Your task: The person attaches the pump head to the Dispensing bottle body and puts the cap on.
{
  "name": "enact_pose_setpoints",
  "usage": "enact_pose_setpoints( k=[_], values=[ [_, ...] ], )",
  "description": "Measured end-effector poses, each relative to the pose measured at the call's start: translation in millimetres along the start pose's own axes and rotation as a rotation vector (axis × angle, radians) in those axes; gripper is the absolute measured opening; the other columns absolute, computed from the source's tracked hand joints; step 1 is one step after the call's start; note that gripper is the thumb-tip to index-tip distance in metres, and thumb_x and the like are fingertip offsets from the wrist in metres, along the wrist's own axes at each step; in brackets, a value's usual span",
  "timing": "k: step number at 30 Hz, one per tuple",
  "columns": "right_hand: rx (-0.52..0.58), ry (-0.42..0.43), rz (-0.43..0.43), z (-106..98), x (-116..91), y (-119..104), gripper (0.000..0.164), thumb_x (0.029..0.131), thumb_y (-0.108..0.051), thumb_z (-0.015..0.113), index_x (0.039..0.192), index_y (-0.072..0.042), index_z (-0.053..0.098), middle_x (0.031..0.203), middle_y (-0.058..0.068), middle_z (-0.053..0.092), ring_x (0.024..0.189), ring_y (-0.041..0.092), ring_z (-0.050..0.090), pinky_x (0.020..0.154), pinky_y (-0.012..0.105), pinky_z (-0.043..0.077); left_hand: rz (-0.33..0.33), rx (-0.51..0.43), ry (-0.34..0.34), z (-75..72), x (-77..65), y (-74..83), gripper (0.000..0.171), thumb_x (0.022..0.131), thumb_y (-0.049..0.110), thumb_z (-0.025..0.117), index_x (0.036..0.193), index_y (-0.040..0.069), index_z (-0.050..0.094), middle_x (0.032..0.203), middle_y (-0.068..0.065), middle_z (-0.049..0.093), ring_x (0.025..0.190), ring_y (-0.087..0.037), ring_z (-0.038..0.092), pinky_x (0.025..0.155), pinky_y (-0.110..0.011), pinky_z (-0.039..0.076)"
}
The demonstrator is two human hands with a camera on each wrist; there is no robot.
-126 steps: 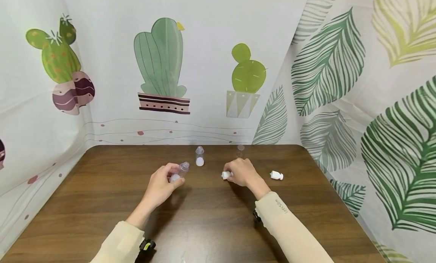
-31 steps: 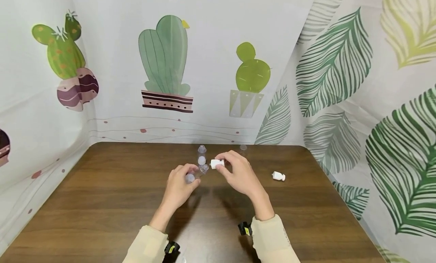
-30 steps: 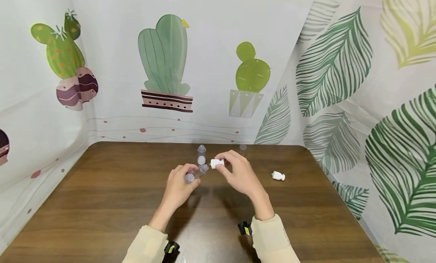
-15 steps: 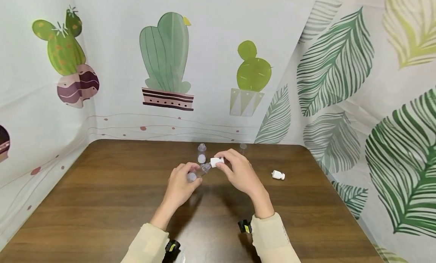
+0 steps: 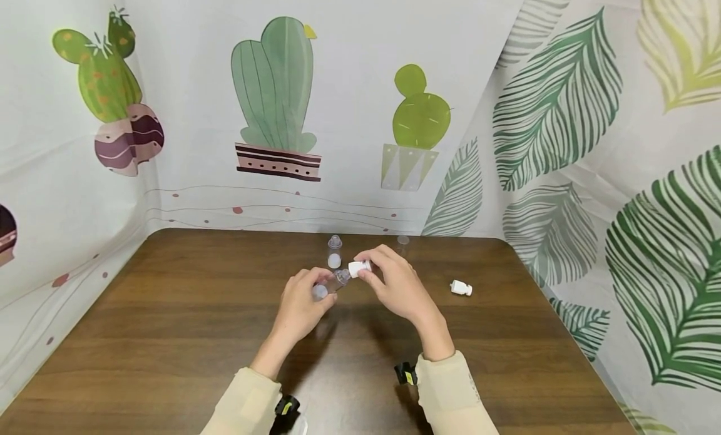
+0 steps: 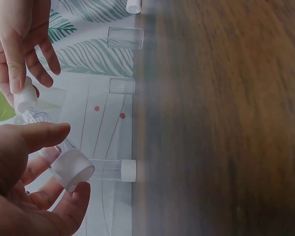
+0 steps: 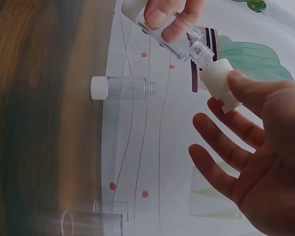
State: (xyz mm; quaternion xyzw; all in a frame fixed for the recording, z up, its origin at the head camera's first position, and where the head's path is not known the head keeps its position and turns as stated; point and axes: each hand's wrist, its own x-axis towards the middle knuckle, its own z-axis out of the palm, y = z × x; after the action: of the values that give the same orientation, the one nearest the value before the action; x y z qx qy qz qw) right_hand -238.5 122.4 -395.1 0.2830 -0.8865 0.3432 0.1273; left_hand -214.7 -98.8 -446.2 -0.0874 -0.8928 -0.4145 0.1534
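Observation:
My left hand (image 5: 301, 302) grips a clear bottle (image 5: 337, 280) with a white base (image 6: 73, 168), tilted with its threaded neck (image 7: 202, 54) up toward the right. Between thumb and index finger, my right hand (image 5: 396, 286) pinches a white pump head (image 5: 357, 268). The pump head's lower rim sits right at the bottle's mouth, in line with the neck, in both wrist views. The other right fingers (image 7: 221, 140) are spread. Behind the hands a second clear bottle (image 5: 335, 253) stands upright, without a top. Another white pump head (image 5: 461, 288) lies on its side at the right.
Two clear caps (image 7: 96, 223) stand toward the back of the brown wooden table (image 5: 186, 335), partly behind my right hand in the head view. A clear piece (image 5: 301, 425) shows at the front edge beside the left wrist's black camera (image 5: 287, 407). A printed cloth (image 5: 355, 109) hangs behind.
Earlier my right hand picked up the pump head from the table and brought it left, while the left hand moved right with the bottle. The gap between neck and pump head has closed.

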Motion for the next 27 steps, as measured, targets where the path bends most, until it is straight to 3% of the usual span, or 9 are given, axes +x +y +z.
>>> enact_pose_setpoints(
  k=[15, 27],
  values=[
    [0.008, -0.039, -0.017, 2.0, 0.0, -1.3, 0.021, 0.102, -0.015, 0.073, 0.123, -0.017, 0.073, 0.111, -0.007, 0.062, 0.092, 0.020, 0.061, 0.081, 0.035, 0.050, -0.017, 0.001, -0.027, 2.6, -2.2, 3.8, 0.034, 0.084, 0.013, 0.088, 0.115, 0.017, 0.074, 0.110, -0.005, 0.071, 0.106, -0.030, 0.060, 0.090, -0.050, 0.048],
    [0.002, -0.077, -0.027, 3.6, -1.9, -2.3, 0.023, 0.103, -0.017, 0.071, 0.125, -0.015, 0.074, 0.115, -0.008, 0.061, 0.095, 0.012, 0.059, 0.084, 0.036, 0.052, -0.004, 0.006, -0.027, 2.7, -3.8, 5.2, 0.033, 0.085, 0.011, 0.088, 0.114, 0.017, 0.074, 0.107, -0.004, 0.070, 0.104, -0.029, 0.060, 0.088, -0.050, 0.048]
  ],
)
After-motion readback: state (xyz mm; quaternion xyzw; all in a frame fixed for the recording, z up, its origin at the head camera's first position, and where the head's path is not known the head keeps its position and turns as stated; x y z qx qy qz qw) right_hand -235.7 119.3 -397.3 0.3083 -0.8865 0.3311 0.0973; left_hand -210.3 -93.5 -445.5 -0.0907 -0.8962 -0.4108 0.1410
